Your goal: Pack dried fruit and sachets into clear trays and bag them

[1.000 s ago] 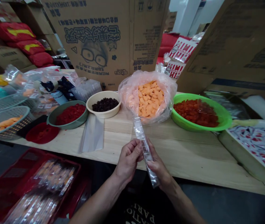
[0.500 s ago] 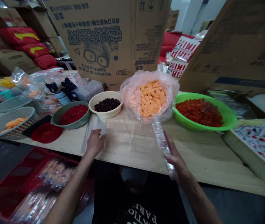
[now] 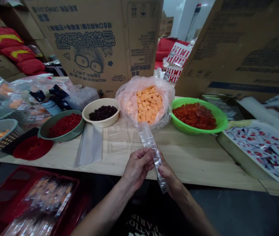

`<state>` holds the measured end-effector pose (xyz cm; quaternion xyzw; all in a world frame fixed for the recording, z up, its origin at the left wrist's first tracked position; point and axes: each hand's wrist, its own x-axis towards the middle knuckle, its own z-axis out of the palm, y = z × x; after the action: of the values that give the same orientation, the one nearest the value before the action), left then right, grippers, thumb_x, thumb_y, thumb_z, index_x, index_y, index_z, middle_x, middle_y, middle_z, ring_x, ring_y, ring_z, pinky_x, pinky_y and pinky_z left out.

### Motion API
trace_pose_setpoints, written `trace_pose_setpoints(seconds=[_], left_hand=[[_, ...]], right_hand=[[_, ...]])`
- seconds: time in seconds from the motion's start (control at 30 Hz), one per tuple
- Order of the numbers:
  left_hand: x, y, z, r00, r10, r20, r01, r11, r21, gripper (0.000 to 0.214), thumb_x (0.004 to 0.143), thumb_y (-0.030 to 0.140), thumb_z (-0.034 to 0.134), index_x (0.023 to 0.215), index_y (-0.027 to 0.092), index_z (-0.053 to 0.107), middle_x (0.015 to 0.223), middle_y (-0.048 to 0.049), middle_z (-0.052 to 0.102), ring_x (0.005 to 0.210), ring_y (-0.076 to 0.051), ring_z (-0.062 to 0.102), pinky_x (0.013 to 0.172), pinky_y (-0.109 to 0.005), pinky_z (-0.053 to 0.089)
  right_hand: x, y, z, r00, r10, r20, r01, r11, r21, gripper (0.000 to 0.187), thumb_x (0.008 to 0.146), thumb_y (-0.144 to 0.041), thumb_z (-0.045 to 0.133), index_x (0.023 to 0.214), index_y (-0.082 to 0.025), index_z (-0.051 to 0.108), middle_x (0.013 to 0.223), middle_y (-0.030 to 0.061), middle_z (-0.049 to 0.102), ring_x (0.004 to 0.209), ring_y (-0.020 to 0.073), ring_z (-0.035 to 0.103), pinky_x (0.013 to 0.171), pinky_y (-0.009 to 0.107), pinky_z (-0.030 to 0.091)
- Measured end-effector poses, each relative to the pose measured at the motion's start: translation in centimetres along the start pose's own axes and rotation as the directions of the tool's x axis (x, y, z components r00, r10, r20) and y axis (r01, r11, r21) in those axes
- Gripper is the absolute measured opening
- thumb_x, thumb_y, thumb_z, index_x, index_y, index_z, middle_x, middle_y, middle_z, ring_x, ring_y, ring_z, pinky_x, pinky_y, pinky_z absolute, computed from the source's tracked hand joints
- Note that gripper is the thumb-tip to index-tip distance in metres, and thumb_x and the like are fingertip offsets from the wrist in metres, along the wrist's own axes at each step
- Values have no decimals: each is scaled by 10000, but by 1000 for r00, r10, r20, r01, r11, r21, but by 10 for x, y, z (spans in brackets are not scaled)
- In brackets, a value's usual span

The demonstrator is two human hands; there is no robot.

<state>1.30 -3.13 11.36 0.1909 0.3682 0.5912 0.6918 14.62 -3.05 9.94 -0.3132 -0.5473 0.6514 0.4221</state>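
A long, narrow clear plastic tray (image 3: 156, 156) with small compartments slants over the table's front edge. My right hand (image 3: 171, 177) grips it from the right, thumb on top. My left hand (image 3: 137, 166) is closed at its left edge, thumb and forefinger pinched there; its other fingers are curled. The tray's far end reaches a pink-tinted plastic bag (image 3: 127, 100) of orange candy pieces (image 3: 149, 105). To the left lies a stack of clear plastic sleeves (image 3: 90, 147).
Behind the sleeves stand a cream bowl of dark pieces (image 3: 102, 113) and a green-grey bowl of red pieces (image 3: 64, 124). A bright green basin (image 3: 199, 131) and a bin of small packets (image 3: 264, 147) are at right. A red crate (image 3: 19, 183) sits below left.
My left hand has left the sleeve stack and come right to the tray. My right hand has brought the tray left, nearer my middle. The view has turned right.
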Motion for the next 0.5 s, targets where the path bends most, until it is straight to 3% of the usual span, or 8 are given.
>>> trace_pose_setpoints(seconds=[0.17,0.27,0.33,0.4,0.43,0.47,0.5], left_hand=[[-8,-6,12,978,152,140,-187,942,280,290,802,384,804,839,133,665,697,16,531,589,-58,387,546,-193,299],[-4,-9,21,977,72,200,-126,954,272,316,797,401,800,829,141,624,689,26,478,588,-64,354,544,-199,285],[7,-14,24,980,-12,198,-34,973,229,353,755,420,819,820,146,607,660,40,433,567,-64,325,525,-201,265],[25,-24,23,979,-99,178,50,965,258,392,690,432,845,779,148,590,629,51,401,547,-65,309,501,-203,238],[35,-31,21,978,-142,152,90,947,309,402,662,435,848,749,150,579,612,57,386,534,-65,298,489,-205,219],[45,-37,19,977,-184,112,129,916,380,399,649,438,840,724,154,570,595,62,375,520,-66,286,480,-208,202],[54,-44,15,977,-203,60,152,871,467,379,656,439,818,710,156,571,581,63,374,508,-69,280,476,-211,196]], right_hand=[[-5,7,-4,997,-29,-78,35,997,74,734,847,-518,568,1533,-303,420,1582,-10,411,1478,288,314,1237,474,201],[-11,8,-21,981,31,-194,13,974,225,781,839,-537,481,1567,-288,351,1523,37,493,1352,321,490,1125,512,387],[-20,5,-50,947,94,-308,-28,977,212,797,851,-575,404,1585,-282,302,1483,80,532,1258,345,568,1015,538,479],[-32,0,-92,888,63,-456,-86,996,-30,795,853,-590,398,1584,-292,297,1503,92,503,1272,355,550,1016,557,471],[-39,-2,-115,849,-7,-528,-141,961,-239,792,848,-584,423,1577,-293,314,1531,88,465,1328,359,496,1067,569,423],[-46,-3,-137,822,-71,-565,-242,855,-459,804,830,-591,458,1561,-274,354,1555,103,426,1378,385,428,1102,602,366],[-54,-4,-156,796,-103,-596,-383,677,-629,806,816,-610,486,1537,-258,406,1563,132,401,1404,429,370,1103,659,317]])
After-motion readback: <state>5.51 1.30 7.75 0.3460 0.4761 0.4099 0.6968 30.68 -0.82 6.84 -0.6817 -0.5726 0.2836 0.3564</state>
